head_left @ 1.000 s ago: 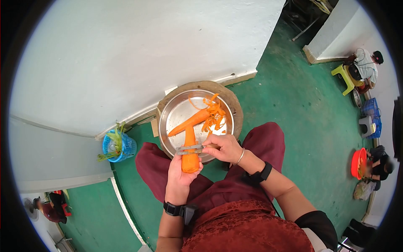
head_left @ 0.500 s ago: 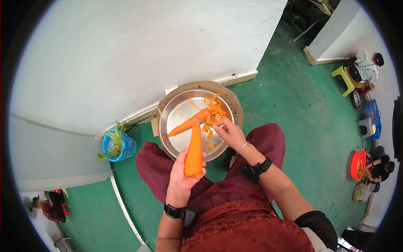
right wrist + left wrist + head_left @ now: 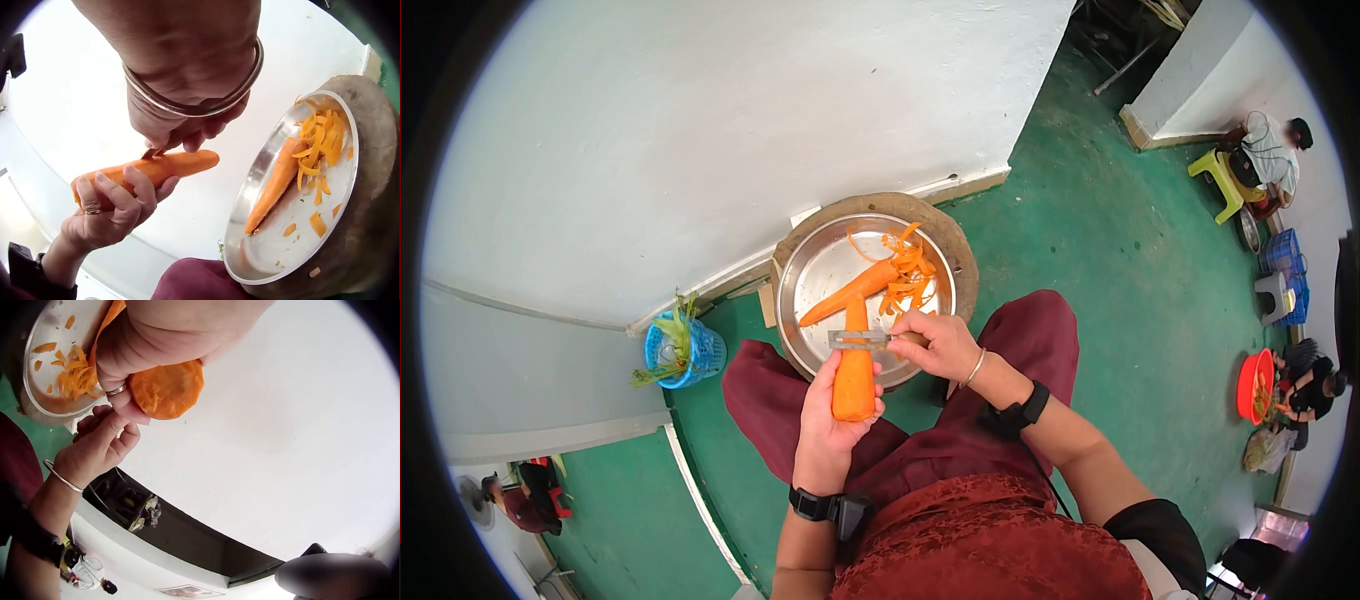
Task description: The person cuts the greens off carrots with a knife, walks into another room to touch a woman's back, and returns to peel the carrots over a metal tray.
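Observation:
My left hand (image 3: 828, 410) grips a thick carrot (image 3: 855, 385) near its wide end, with the narrow end pointing away over the basin. In the left wrist view the carrot's cut end (image 3: 167, 390) faces the camera. My right hand (image 3: 940, 347) holds a peeler (image 3: 860, 341) by its handle, and the metal blade lies across the middle of the carrot. In the right wrist view my right hand mostly hides the peeler. Below, a second carrot (image 3: 847, 293) lies in a round metal basin (image 3: 812, 262), beside a heap of orange peelings (image 3: 913, 268).
The basin stands on a round wooden block (image 3: 966, 262) against a white wall (image 3: 730, 120). A blue basket (image 3: 706, 352) with green stalks stands on the green floor to the left. Other people sit farther off, one by a red tub (image 3: 1248, 385).
The peeler went out to the carrot's narrow tip, then came back to its middle. My left hand still holds the carrot, whose wide end has shifted slightly.

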Motion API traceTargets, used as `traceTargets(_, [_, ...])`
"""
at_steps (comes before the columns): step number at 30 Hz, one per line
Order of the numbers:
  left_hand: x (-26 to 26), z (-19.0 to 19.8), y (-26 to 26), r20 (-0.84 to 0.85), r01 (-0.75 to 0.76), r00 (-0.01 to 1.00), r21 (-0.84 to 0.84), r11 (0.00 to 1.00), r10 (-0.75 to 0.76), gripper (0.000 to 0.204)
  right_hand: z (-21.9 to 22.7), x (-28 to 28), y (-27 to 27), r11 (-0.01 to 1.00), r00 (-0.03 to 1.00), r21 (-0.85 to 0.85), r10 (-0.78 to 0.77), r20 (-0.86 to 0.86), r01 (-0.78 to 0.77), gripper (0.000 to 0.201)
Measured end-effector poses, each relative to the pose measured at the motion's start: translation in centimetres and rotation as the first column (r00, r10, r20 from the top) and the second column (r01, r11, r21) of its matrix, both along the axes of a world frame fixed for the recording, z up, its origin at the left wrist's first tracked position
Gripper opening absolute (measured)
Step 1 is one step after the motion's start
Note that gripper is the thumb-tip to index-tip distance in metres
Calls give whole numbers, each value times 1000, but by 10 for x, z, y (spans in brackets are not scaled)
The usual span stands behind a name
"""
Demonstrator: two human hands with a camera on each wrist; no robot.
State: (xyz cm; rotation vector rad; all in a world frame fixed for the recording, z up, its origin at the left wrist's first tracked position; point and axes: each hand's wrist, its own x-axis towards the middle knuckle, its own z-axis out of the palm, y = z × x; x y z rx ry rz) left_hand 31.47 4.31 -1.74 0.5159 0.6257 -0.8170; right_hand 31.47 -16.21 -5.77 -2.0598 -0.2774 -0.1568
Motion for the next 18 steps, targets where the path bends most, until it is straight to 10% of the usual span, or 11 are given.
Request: traceTargets(18, [-8, -2, 14, 6, -5, 1000, -95, 995, 6, 36, -26, 19, -10, 983, 987, -130, -139, -84, 127, 24])
